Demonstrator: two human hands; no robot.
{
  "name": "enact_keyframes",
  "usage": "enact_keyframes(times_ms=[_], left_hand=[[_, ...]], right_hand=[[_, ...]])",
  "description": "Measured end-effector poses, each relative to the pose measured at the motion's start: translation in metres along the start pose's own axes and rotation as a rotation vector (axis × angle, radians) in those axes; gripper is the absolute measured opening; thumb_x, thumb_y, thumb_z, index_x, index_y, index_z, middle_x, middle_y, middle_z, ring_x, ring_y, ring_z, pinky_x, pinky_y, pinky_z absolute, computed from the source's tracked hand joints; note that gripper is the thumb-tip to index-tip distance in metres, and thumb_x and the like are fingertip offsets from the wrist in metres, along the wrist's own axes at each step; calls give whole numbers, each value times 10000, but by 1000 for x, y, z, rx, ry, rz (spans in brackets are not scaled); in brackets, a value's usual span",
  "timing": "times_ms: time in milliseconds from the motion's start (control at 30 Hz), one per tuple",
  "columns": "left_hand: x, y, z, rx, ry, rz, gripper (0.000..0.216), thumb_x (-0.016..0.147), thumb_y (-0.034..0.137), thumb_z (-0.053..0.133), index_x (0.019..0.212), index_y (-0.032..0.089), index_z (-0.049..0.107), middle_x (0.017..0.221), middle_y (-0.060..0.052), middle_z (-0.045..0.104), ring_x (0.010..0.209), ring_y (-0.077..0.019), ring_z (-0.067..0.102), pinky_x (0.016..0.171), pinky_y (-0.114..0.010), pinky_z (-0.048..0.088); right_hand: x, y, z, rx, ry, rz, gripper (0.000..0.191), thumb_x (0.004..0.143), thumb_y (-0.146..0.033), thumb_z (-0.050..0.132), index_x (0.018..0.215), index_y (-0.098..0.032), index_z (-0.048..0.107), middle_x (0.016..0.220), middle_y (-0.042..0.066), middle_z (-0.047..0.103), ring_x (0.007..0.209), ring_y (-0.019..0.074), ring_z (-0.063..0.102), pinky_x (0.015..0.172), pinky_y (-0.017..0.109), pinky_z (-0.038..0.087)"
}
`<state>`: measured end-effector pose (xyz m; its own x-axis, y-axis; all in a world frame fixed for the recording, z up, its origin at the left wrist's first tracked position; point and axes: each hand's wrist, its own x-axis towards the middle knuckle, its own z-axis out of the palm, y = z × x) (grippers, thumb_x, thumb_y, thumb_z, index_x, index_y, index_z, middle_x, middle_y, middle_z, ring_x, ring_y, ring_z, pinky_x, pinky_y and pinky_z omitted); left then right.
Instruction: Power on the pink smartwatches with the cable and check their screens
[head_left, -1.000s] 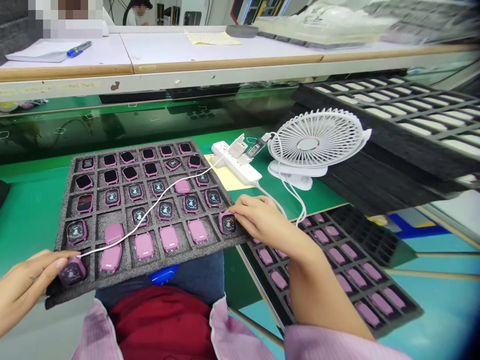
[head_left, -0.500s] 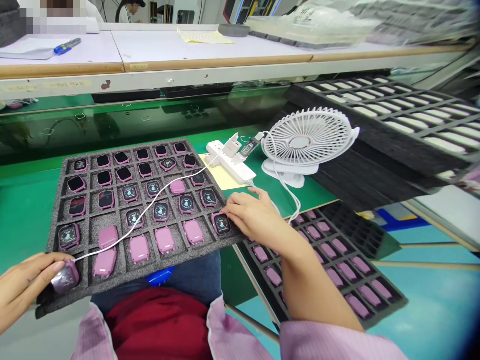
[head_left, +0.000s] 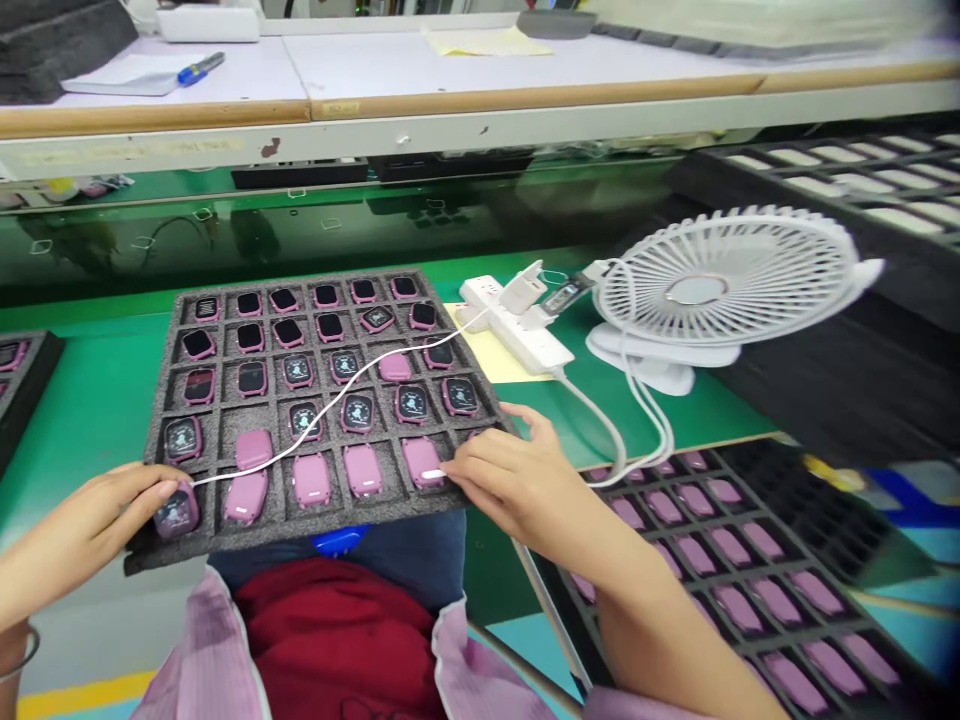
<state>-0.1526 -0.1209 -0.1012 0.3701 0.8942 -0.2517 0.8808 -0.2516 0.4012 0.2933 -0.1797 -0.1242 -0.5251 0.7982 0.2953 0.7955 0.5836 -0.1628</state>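
A dark grey foam tray (head_left: pixel 274 420) holds several pink-cased smartwatches, most with the screen up. Some in the front row lie back up, among them a pink watch (head_left: pixel 363 469). My left hand (head_left: pixel 131 505) is closed on a smartwatch (head_left: pixel 178 512) at the tray's front left corner, and a white charging cable (head_left: pixel 390 352) runs from it across the tray. At the front right, my right hand (head_left: pixel 517 470) has its fingers pinched together beside a back-up watch (head_left: pixel 421 458). A small white strip (head_left: pixel 432 474) shows at these fingertips; whether they hold it is unclear. The corner watch is mostly hidden under this hand.
Behind the tray's right side lie a white power strip (head_left: pixel 517 325) with plugs and a yellow sheet (head_left: pixel 495 362). A white fan (head_left: pixel 720 290) stands right of them. A second tray of pink cases (head_left: pixel 739 610) is at lower right. A shelf (head_left: pixel 420 90) crosses the back.
The view has shifted left, so things appear further right. My right hand now covers most of the corner watch, and a white strip shows at its fingertips. The left hand keeps its watch, now tilted more upright.
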Motion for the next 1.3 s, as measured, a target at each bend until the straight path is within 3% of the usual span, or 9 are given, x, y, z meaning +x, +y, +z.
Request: enact_keyframes(times_ms=[167, 367, 433, 567, 667, 833, 1000, 1200, 1300], left_hand=[[2, 16, -4, -57, -7, 66, 528, 958, 642, 397, 999, 269, 769, 1013, -50, 797, 926, -235, 730, 870, -291, 559], [0, 27, -6, -73, -41, 16, 469, 983, 553, 385, 952, 238, 730, 977, -38, 779, 900, -209, 704, 843, -293, 526], [-2, 27, -7, -114, -45, -3, 444, 969, 559, 422, 949, 228, 718, 934, -31, 766, 842, -200, 688, 764, -284, 521], [-6, 26, -8, -213, 104, -41, 379, 932, 553, 546, 874, 209, 693, 865, -28, 718, 756, -178, 634, 577, -246, 441], [-7, 32, -3, -250, 201, 110, 305, 951, 480, 588, 861, 217, 713, 882, -31, 709, 846, -180, 635, 723, -272, 469], [1, 50, 19, -100, 113, 388, 178, 1010, 305, 582, 929, 250, 730, 891, 9, 710, 885, -157, 617, 909, -345, 362], [8, 55, 30, 101, 159, 548, 135, 1007, 235, 576, 956, 238, 701, 900, 4, 676, 849, -175, 570, 850, -341, 341], [11, 72, 24, 539, 316, 739, 222, 1015, 127, 458, 1069, 142, 673, 915, -67, 697, 856, -247, 575, 832, -396, 367], [11, 80, 23, 595, 364, 799, 272, 1014, 90, 406, 1022, 133, 674, 873, -69, 715, 834, -234, 604, 844, -387, 393]], right_hand=[[-1, 13, 4, 126, 72, 35, 192, 1022, -219, 449, 985, -268, 630, 839, -3, 739, 755, 190, 690, 1017, 462, 325], [6, 28, 27, 21, 120, 3, 232, 1013, -279, 428, 928, -270, 643, 814, 19, 692, 757, 227, 667, 936, 487, 349], [8, 28, 30, -12, 131, 10, 241, 1007, -281, 427, 922, -267, 652, 820, 29, 667, 753, 229, 649, 923, 494, 358], [10, 27, 30, -81, 136, -35, 270, 1026, -265, 389, 939, -252, 644, 819, 37, 643, 737, 227, 627, 893, 496, 357], [10, 27, 29, -116, 132, -56, 286, 1039, -266, 367, 942, -242, 636, 818, 39, 635, 736, 227, 625, 884, 491, 353], [11, 24, 27, -163, 98, -50, 311, 1045, -227, 358, 930, -222, 647, 816, 38, 633, 742, 215, 631, 911, 481, 348], [13, 17, 23, -179, 67, 15, 306, 1027, -167, 396, 923, -211, 681, 817, 34, 640, 784, 203, 646, 982, 475, 327], [16, 12, 20, -164, 51, 80, 294, 1017, -143, 436, 901, -202, 700, 815, 22, 645, 796, 186, 644, 1044, 473, 282], [18, 11, 20, -173, 69, 73, 297, 1020, -138, 440, 901, -196, 707, 812, 20, 660, 786, 182, 645, 1045, 463, 268]])
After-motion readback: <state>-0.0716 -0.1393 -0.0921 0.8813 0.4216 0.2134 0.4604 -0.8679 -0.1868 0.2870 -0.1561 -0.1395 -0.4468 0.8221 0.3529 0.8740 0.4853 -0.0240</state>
